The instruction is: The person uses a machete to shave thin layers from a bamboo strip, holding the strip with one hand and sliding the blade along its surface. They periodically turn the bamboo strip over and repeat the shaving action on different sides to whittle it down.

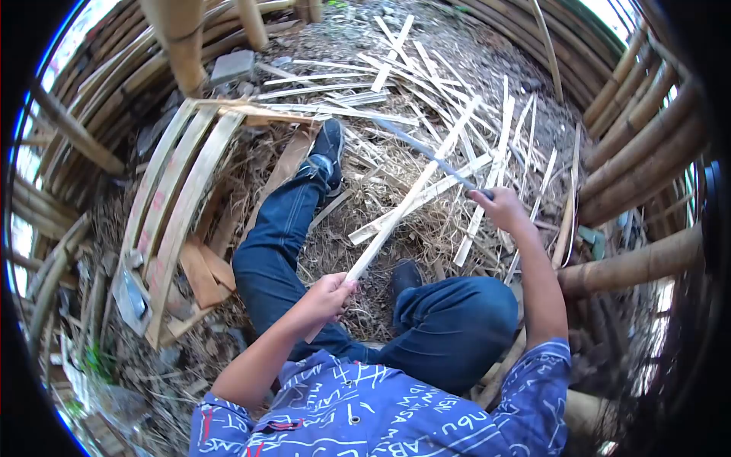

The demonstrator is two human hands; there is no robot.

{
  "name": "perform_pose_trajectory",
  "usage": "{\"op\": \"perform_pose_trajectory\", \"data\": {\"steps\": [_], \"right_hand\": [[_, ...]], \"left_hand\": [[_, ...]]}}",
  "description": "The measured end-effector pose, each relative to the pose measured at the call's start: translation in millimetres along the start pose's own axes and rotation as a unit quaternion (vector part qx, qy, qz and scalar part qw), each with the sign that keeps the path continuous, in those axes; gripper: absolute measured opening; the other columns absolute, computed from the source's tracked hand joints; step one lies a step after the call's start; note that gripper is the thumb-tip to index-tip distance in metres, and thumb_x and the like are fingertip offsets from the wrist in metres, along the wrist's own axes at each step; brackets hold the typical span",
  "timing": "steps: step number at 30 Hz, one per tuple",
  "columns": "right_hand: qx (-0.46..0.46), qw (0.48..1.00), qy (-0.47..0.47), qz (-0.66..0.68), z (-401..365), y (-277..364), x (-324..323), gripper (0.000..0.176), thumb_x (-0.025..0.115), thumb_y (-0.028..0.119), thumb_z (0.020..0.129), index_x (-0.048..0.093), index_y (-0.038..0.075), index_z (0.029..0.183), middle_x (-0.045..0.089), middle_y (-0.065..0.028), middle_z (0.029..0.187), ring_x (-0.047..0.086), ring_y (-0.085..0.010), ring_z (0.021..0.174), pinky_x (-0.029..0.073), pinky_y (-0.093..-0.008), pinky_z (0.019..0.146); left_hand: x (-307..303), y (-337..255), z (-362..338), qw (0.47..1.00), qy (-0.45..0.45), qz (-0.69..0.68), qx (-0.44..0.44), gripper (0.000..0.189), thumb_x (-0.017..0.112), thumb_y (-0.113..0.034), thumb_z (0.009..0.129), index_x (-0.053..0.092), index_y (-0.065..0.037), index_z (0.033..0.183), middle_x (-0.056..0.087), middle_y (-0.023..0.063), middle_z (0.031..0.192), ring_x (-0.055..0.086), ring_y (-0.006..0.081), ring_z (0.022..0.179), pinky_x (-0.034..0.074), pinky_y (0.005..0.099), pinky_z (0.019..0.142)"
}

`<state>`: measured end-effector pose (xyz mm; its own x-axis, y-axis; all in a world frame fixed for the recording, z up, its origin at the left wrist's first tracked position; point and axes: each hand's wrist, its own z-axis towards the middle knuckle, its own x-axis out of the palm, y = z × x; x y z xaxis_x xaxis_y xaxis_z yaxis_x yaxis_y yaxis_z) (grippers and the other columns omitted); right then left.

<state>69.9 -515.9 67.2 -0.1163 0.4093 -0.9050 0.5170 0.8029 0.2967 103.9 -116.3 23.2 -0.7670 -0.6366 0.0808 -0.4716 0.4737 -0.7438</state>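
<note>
My left hand is closed around a long pale bamboo strip. The strip runs up and away to the right, its near end coming out below my fist. In my right hand is the dark handle of a long knife. Its narrow grey blade points up and to the left and crosses over the far part of the strip in this view. More split strips lie scattered on the ground beyond both hands.
A wooden pallet-like frame of slats lies on the left, beside my stretched leg. Bamboo poles wall in the right side, and a thick post stands at upper left. Shavings cover the ground; a grey block sits behind.
</note>
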Motion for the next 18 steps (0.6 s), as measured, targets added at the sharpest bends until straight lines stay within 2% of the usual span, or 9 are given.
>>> {"op": "perform_pose_trajectory", "data": {"steps": [1, 3, 5, 9, 11, 14, 18], "right_hand": [[-0.034, 0.999, 0.017, 0.020, 1.6, 6.5, 13.2, 0.067, 0.054, 0.066, 0.087, 0.068, 0.002, 0.073, 0.064, -0.0158, 0.064, 0.064, -0.0272, 0.062, 0.051, -0.0395, 0.062], [-0.060, 0.996, 0.061, 0.028, 7.8, 16.2, 39.4, 0.067, 0.053, 0.068, 0.086, 0.068, 0.004, 0.074, 0.064, -0.0162, 0.066, 0.064, -0.0292, 0.063, 0.050, -0.0400, 0.061], [-0.104, 0.990, 0.092, 0.028, 8.1, 29.5, 54.2, 0.069, 0.052, 0.070, 0.085, 0.067, 0.004, 0.074, 0.064, -0.0177, 0.069, 0.064, -0.0320, 0.066, 0.050, -0.0425, 0.064], [-0.187, 0.974, 0.125, -0.003, 14.4, 24.8, 79.1, 0.074, 0.050, 0.075, 0.082, 0.068, 0.004, 0.074, 0.065, -0.0192, 0.071, 0.065, -0.0369, 0.071, 0.051, -0.0461, 0.069], [-0.194, 0.970, 0.125, -0.075, 20.9, 16.0, 91.4, 0.075, 0.050, 0.077, 0.080, 0.068, 0.005, 0.074, 0.066, -0.0184, 0.071, 0.066, -0.0373, 0.073, 0.052, -0.0472, 0.069], [-0.196, 0.969, 0.114, -0.094, 30.5, 2.1, 96.0, 0.076, 0.049, 0.078, 0.079, 0.069, 0.005, 0.075, 0.067, -0.0179, 0.073, 0.067, -0.0373, 0.074, 0.052, -0.0480, 0.069], [-0.092, 0.989, 0.115, -0.027, 43.0, -29.5, 109.9, 0.074, 0.048, 0.078, 0.080, 0.069, 0.006, 0.079, 0.067, -0.0179, 0.076, 0.067, -0.0354, 0.077, 0.052, -0.0467, 0.071]], "left_hand": [[-3.3, -0.9, 7.1, 1.000, 0.007, 0.020, -0.008, 0.025, 0.043, -0.029, 0.103, 0.054, -0.011, 0.090, 0.046, -0.0075, 0.064, 0.041, 0.0026, 0.051, 0.033, 0.0193, 0.044], [-12.7, -0.5, 22.5, 0.990, 0.068, -0.109, -0.061, 0.025, 0.039, -0.028, 0.105, 0.050, -0.010, 0.092, 0.035, -0.0085, 0.059, 0.030, 0.0016, 0.045, 0.027, 0.0194, 0.039], [-9.9, -3.8, 28.4, 0.988, 0.039, -0.109, -0.099, 0.026, 0.036, -0.028, 0.106, 0.049, -0.010, 0.092, 0.033, -0.0088, 0.059, 0.028, 0.0014, 0.045, 0.024, 0.0192, 0.038], [0.5, -5.0, 37.6, 0.979, 0.069, -0.165, -0.095, 0.024, 0.037, -0.027, 0.106, 0.049, -0.011, 0.092, 0.033, -0.0085, 0.058, 0.027, 0.0016, 0.044, 0.022, 0.0195, 0.037], [12.3, 3.6, 43.0, 0.979, 0.062, -0.172, -0.086, 0.023, 0.038, -0.027, 0.105, 0.048, -0.012, 0.091, 0.034, -0.0081, 0.058, 0.028, 0.0017, 0.044, 0.024, 0.0192, 0.037], [30.2, 24.3, 48.2, 0.971, 0.069, -0.203, -0.106, 0.022, 0.039, -0.029, 0.105, 0.046, -0.014, 0.090, 0.034, -0.0084, 0.060, 0.028, 0.0016, 0.044, 0.024, 0.0185, 0.037], [43.3, 35.4, 38.1, 0.961, 0.086, -0.233, -0.120, 0.022, 0.039, -0.029, 0.105, 0.046, -0.014, 0.090, 0.032, -0.0088, 0.060, 0.026, 0.0015, 0.044, 0.023, 0.0184, 0.037]]}}
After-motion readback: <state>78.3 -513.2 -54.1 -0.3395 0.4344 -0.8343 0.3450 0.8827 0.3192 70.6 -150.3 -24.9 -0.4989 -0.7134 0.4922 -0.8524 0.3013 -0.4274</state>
